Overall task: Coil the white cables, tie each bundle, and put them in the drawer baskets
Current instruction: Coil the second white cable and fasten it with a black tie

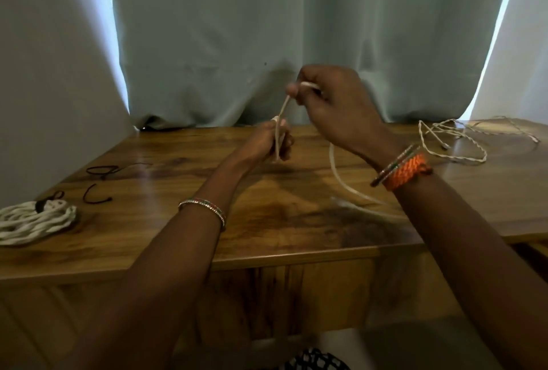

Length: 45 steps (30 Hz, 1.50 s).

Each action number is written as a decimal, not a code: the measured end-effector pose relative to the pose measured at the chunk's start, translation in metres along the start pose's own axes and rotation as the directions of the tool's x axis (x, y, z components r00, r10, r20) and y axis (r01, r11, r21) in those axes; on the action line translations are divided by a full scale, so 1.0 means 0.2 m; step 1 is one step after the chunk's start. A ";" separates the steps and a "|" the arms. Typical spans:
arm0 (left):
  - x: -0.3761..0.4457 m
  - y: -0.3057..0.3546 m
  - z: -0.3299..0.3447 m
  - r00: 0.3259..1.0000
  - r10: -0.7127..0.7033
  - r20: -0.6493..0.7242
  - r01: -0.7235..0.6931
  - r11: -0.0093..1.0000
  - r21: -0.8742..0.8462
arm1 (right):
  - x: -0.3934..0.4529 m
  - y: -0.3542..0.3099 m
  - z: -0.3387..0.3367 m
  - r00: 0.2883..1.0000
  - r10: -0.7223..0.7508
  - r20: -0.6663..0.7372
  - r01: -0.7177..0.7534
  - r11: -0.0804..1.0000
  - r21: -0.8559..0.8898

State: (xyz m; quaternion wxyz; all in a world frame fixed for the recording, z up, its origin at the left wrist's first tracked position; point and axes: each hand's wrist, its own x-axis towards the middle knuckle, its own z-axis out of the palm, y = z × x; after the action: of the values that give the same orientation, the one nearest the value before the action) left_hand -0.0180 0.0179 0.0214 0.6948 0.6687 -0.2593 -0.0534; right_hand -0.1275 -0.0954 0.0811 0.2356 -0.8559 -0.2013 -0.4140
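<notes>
Both hands are raised above the wooden table (178, 239) with a white cable (341, 183) between them. My left hand (268, 143) grips a few turns of the cable. Up and to the right, my right hand (332, 103) pinches the cable and holds it taut toward the left hand. The rest of this cable trails down onto the table under my right forearm. A coiled white bundle (32, 221) with a dark tie lies at the left edge. A loose, twisted white cable (456, 141) lies at the far right.
Dark loose ties (102, 169) and a curved one (95, 196) lie on the table's left part. A grey-green curtain (267, 28) hangs right behind the table. A black mesh basket (314, 360) shows at the bottom edge, below the table front.
</notes>
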 end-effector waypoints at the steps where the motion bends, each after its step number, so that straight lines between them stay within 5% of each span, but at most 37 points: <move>1: -0.01 0.01 0.01 0.999 -0.011 0.038 0.011 1.000 -0.006 | 0.03 0.04 0.02 0.999 -0.012 -0.051 0.016 0.997 0.076; 6: -0.07 0.04 0.00 0.983 -0.027 0.182 0.039 0.997 -0.062 | 0.17 0.28 0.10 0.970 0.062 -0.234 -0.027 0.988 0.150; 14: -0.14 0.12 0.05 0.910 -0.056 0.411 0.197 0.930 -0.310 | 0.27 0.50 0.27 0.950 0.254 -0.180 -0.222 0.958 0.183; 20: -0.16 0.14 0.02 0.901 -0.004 0.433 0.229 0.853 -0.469 | 0.19 0.56 0.44 0.922 0.385 -0.038 -0.352 0.877 0.327; 25: -0.14 0.14 -0.02 0.949 0.122 0.291 0.073 0.812 -0.579 | 0.10 0.54 0.60 0.900 0.417 0.128 -0.435 0.836 0.335; 30: -0.11 0.14 -0.06 0.977 0.178 0.118 -0.071 0.791 -0.608 | -0.01 0.35 0.54 0.924 0.301 0.235 -0.314 0.949 0.017; 36: -0.07 0.09 -0.15 0.996 0.083 -0.021 -0.081 0.849 -0.522 | -0.19 0.12 0.44 0.921 0.162 0.355 -0.042 0.946 -0.322; 40: -0.08 0.06 -0.13 0.999 0.032 -0.040 -0.046 0.895 -0.443 | -0.24 0.00 0.36 0.846 0.096 0.525 0.122 0.923 -0.365; 45: -0.05 0.04 -0.11 0.996 0.008 -0.093 -0.040 0.938 -0.345 | -0.22 -0.10 0.23 0.839 0.013 0.545 0.191 0.929 -0.316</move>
State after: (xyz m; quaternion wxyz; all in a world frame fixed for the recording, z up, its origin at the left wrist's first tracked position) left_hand -0.0200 0.0437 0.0270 0.8134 0.5344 -0.2222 -0.0595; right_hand -0.1344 -0.0599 0.0259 -0.0102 -0.9550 -0.2207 -0.1977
